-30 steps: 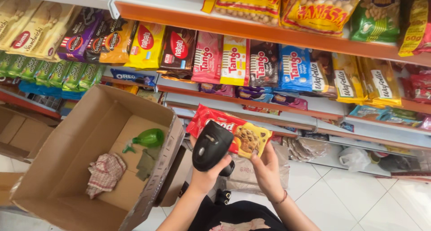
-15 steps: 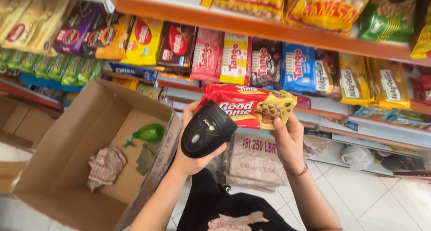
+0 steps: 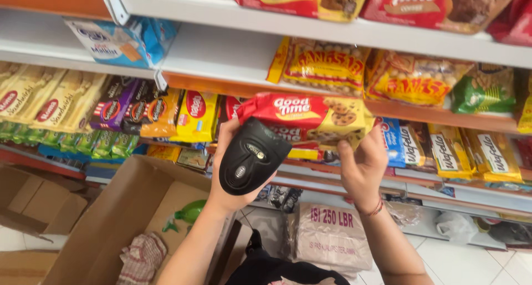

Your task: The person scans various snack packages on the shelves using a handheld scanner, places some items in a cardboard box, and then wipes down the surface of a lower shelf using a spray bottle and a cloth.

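The left hand (image 3: 235,168) is clenched around a black handheld barcode scanner (image 3: 250,156), its fingers wrapped behind the body so that the scanner's rounded back faces the camera and its head tilts up toward the shelves. The right hand (image 3: 363,166) grasps a red and yellow packet of chocolate-chip cookies (image 3: 307,114) by its right end — thumb on the near side, fingers behind — and holds it level in the air, just in front of a white shelf edge (image 3: 310,27). The packet's left end sits just above the scanner, so close that whether the two touch cannot be told. A red cord bracelet (image 3: 376,208) circles the right wrist.

Behind the packet hang yellow bags of coated nuts (image 3: 327,66), with a green bag (image 3: 485,91) to the right. Lower down stand blue and yellow wafer packs (image 3: 449,146), and to the left a row of yellow, purple and orange biscuit packs (image 3: 144,110).

Below the left forearm an open cardboard box (image 3: 119,207) rests on the floor — inside lie a green spray bottle (image 3: 185,214) and a checked cloth (image 3: 141,258). A plastic-wrapped bundle (image 3: 330,235) sits under the lowest shelf.
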